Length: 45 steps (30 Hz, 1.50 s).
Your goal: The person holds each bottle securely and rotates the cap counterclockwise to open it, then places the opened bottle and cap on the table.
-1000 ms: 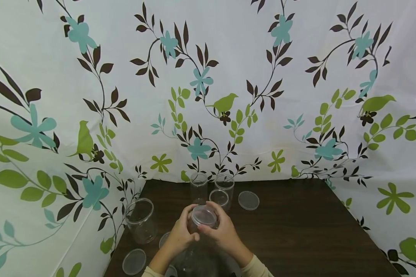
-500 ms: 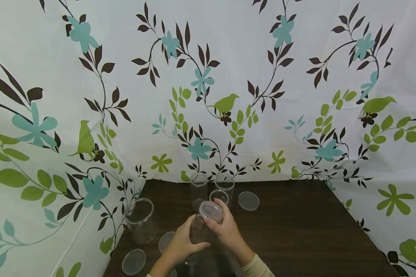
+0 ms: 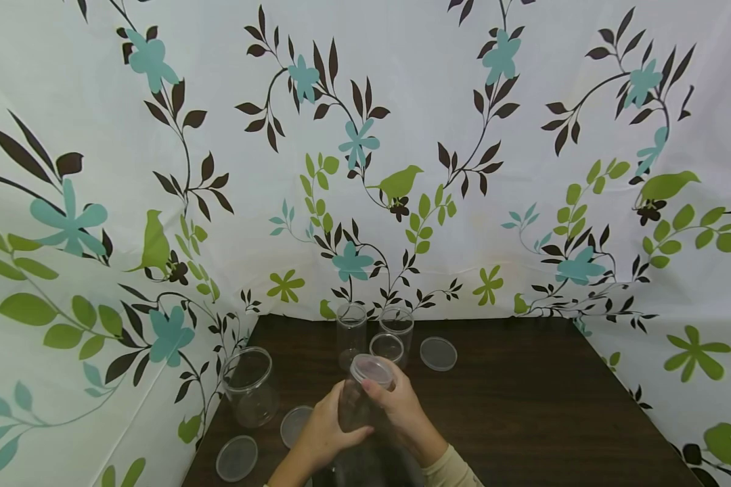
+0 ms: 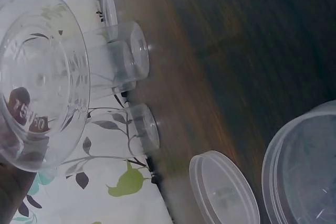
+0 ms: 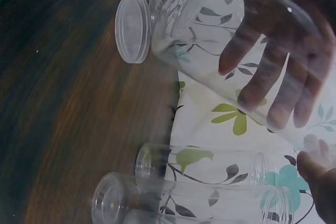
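Observation:
In the head view, both hands are on a tall clear plastic jar [image 3: 355,409] held above the table and topped by a translucent lid [image 3: 371,369]. My left hand [image 3: 327,427] grips the jar's body from the left, its thumb across the near side. My right hand [image 3: 405,404] holds the lid end, thumb at the lid's near edge and fingers behind. In the right wrist view, the jar [image 5: 205,80] lies tilted, and the left fingers [image 5: 281,87] show through its clear wall. Its round base [image 4: 44,77] faces the left wrist camera.
Two tall clear jars [image 3: 351,338] and a shorter jar [image 3: 386,347] stand at the back of the dark wooden table [image 3: 524,406]. A wide jar [image 3: 250,399] stands at left. Loose lids lie at left [image 3: 237,458] and back right [image 3: 438,354]. A patterned curtain [image 3: 438,67] borders the table.
My left hand has slid from beside the lid down to the jar's body. The jar has tilted, its lid end shifting slightly right and away, while my right hand stays at the lid.

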Available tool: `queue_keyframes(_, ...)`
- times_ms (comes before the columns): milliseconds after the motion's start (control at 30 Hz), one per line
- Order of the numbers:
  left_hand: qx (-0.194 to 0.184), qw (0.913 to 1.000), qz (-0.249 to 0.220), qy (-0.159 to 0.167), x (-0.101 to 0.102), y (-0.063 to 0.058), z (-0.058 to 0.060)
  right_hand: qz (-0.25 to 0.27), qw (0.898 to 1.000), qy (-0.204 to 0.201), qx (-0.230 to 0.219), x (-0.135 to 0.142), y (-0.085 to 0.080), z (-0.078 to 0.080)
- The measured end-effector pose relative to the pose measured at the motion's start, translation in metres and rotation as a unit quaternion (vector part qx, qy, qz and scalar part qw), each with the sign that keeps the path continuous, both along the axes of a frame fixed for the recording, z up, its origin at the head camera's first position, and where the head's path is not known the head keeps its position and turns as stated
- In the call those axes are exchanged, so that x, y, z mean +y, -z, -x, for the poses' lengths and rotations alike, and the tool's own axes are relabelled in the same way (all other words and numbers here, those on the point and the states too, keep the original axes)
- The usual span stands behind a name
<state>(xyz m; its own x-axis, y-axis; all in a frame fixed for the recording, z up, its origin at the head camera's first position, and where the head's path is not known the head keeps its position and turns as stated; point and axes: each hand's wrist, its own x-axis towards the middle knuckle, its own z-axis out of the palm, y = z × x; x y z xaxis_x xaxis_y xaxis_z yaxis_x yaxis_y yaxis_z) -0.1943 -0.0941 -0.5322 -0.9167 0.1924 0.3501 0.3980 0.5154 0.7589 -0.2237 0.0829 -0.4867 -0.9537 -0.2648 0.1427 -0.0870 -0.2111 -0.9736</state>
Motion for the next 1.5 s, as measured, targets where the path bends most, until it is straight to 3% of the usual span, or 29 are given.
queue_keyframes(300, -0.009, 0.9992, 0.001, 0.039, -0.002, 0.000, 0.000, -0.007, 1.000, 0.010, 0.008, 0.001, 0.007, 0.001)
queue_keyframes(667, -0.025, 0.9958, -0.015, 0.086, -0.007, -0.003, -0.002, 0.015, 0.997, -0.053, 0.048, 0.008, 0.017, 0.006)
queue_keyframes(1033, -0.044, 0.9882, -0.035, 0.142, -0.011, -0.007, 0.000, 0.015, 0.993, -0.088, 0.073, 0.015, 0.020, 0.010)
queue_keyframes(1200, -0.053, 0.9825, -0.046, 0.173, -0.012, -0.007, 0.002, 0.037, 0.986, -0.131, 0.092, 0.019, 0.023, 0.014)
queue_keyframes(1500, -0.110, 0.9607, -0.090, 0.238, -0.016, -0.011, 0.001, 0.099, 0.962, -0.219, 0.128, 0.018, 0.026, 0.016)
